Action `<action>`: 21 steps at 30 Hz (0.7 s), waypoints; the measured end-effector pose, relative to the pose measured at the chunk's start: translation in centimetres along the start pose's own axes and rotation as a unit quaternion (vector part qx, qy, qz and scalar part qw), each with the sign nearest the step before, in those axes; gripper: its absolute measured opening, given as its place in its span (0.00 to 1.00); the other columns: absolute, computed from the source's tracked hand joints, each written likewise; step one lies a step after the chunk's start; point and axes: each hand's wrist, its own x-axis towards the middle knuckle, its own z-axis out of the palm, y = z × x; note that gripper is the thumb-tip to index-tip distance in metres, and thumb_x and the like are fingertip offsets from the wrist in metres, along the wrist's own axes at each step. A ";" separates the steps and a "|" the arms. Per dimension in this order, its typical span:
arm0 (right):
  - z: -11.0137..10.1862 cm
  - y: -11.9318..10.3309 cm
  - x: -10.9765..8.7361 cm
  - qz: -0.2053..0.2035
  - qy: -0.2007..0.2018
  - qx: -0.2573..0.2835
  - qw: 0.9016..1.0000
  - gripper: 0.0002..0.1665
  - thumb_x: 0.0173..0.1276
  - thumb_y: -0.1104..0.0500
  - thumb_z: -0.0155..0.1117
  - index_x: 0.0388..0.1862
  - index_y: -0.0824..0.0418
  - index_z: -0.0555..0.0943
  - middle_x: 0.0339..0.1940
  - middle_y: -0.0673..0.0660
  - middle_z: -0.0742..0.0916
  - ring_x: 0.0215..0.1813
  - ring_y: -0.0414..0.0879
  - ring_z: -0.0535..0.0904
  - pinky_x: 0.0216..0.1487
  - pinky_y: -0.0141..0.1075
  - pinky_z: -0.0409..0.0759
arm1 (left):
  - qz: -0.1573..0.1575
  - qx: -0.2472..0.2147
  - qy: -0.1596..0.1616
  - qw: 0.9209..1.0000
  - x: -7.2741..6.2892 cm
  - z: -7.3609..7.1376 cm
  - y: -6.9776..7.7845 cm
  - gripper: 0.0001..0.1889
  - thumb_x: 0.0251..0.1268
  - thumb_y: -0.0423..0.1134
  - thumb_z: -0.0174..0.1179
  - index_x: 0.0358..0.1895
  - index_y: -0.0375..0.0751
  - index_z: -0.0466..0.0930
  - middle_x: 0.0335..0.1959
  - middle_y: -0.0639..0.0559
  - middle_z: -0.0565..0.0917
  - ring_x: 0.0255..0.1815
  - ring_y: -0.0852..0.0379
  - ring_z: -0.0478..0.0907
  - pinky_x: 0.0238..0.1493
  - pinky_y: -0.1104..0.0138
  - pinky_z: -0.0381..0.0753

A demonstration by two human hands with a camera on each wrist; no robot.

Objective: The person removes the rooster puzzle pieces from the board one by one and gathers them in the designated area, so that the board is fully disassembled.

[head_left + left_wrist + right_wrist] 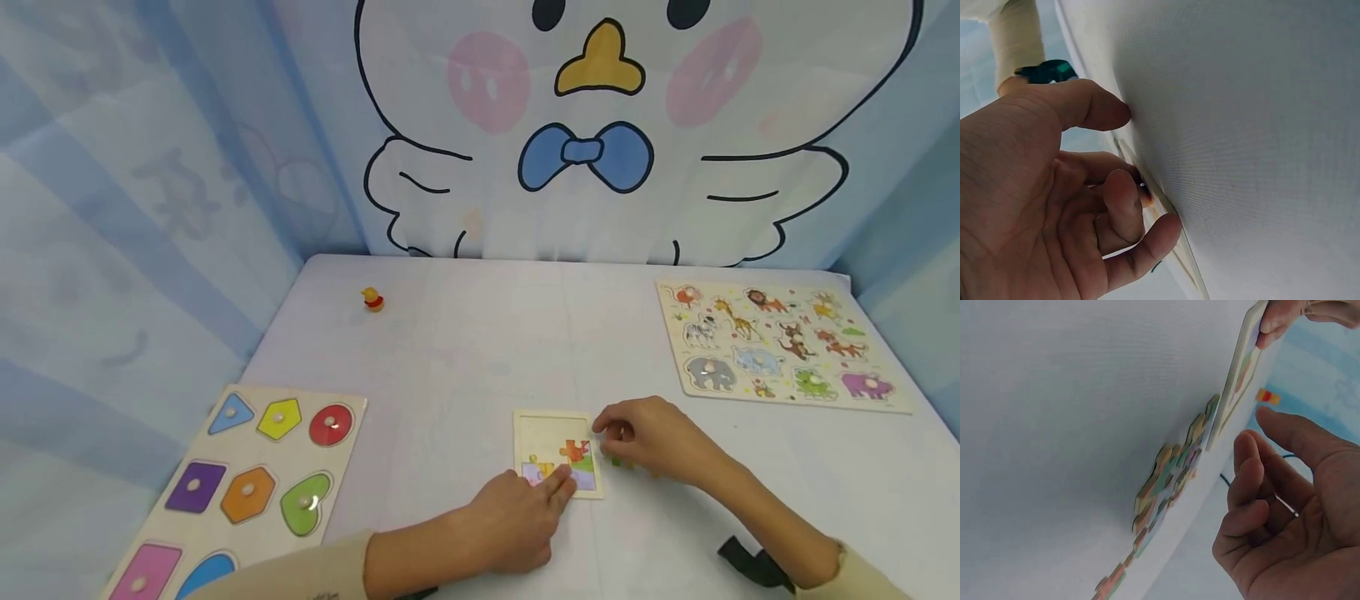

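Note:
A small jigsaw tray [542, 429] lies flat in front, with several fitted pieces [582, 463] along its bottom and right side. My left hand [517, 517] rests with extended fingertips on the pieces near the tray's lower edge. At the tray's right side my right hand [663, 437] hovers with bent fingers. In the right wrist view, thumb and fingertips [1246, 447] stand apart and nothing shows between them. Loose jigsaw pieces [1163, 481] lie flat on the table beside the tray, mostly hidden under the right hand in the head view.
A shape-peg board [251, 454] lies at the left, near the left forearm. An animal puzzle board [787, 342] occupies the back right of the white table [465, 342]. One little yellow-and-red figure [372, 300] stands at the back left. Behind hangs a printed curtain [585, 217].

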 end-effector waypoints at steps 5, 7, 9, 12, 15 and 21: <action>1.2 -0.3 1.4 -0.013 -0.016 -0.014 1.000 0.08 0.55 0.60 0.77 0.34 0.53 0.86 0.24 0.39 0.78 0.28 0.36 0.71 0.31 0.33 0.72 | -0.002 -0.003 0.004 1.000 0.0 0.0 -0.1 0.35 0.66 0.54 0.58 0.74 0.45 0.65 0.73 0.54 0.66 0.19 0.60 0.69 0.31 0.67 0.73; 1.4 -0.3 1.5 -0.018 -0.015 -0.016 1.000 0.08 0.55 0.61 0.77 0.32 0.53 0.86 0.23 0.39 0.78 0.28 0.35 0.71 0.31 0.33 0.72 | -0.003 -0.003 0.005 1.000 0.0 0.1 -0.1 0.35 0.66 0.54 0.58 0.74 0.45 0.65 0.73 0.54 0.66 0.20 0.60 0.71 0.32 0.67 0.74; 1.5 -0.4 1.6 -0.023 -0.013 -0.018 0.999 0.08 0.55 0.61 0.76 0.32 0.52 0.85 0.24 0.39 0.78 0.28 0.35 0.71 0.31 0.33 0.72 | -0.003 -0.003 0.003 1.000 0.1 0.1 -0.1 0.35 0.66 0.54 0.58 0.74 0.45 0.65 0.73 0.55 0.66 0.21 0.60 0.72 0.33 0.67 0.74; 1.6 -0.5 1.7 -0.032 -0.014 -0.022 0.999 0.07 0.56 0.61 0.75 0.31 0.52 0.85 0.25 0.39 0.78 0.29 0.36 0.71 0.32 0.34 0.72 | -0.003 0.002 0.003 1.000 0.1 0.1 -0.1 0.35 0.65 0.54 0.58 0.74 0.46 0.66 0.73 0.55 0.67 0.22 0.60 0.73 0.31 0.67 0.73; 1.6 -0.5 1.7 -0.029 -0.017 -0.020 0.999 0.08 0.56 0.61 0.75 0.31 0.51 0.84 0.24 0.39 0.77 0.29 0.36 0.71 0.32 0.34 0.72 | 0.002 0.008 0.003 1.000 0.1 -0.1 -0.1 0.34 0.65 0.54 0.58 0.73 0.45 0.67 0.72 0.55 0.68 0.21 0.60 0.72 0.28 0.68 0.71; 1.7 0.3 1.7 -0.035 -0.018 0.019 0.999 0.09 0.58 0.63 0.74 0.29 0.50 0.82 0.23 0.40 0.77 0.27 0.36 0.72 0.30 0.33 0.73 | 0.010 0.009 0.006 1.000 0.2 -0.3 -0.1 0.34 0.65 0.53 0.59 0.72 0.45 0.69 0.71 0.54 0.68 0.19 0.61 0.69 0.26 0.68 0.70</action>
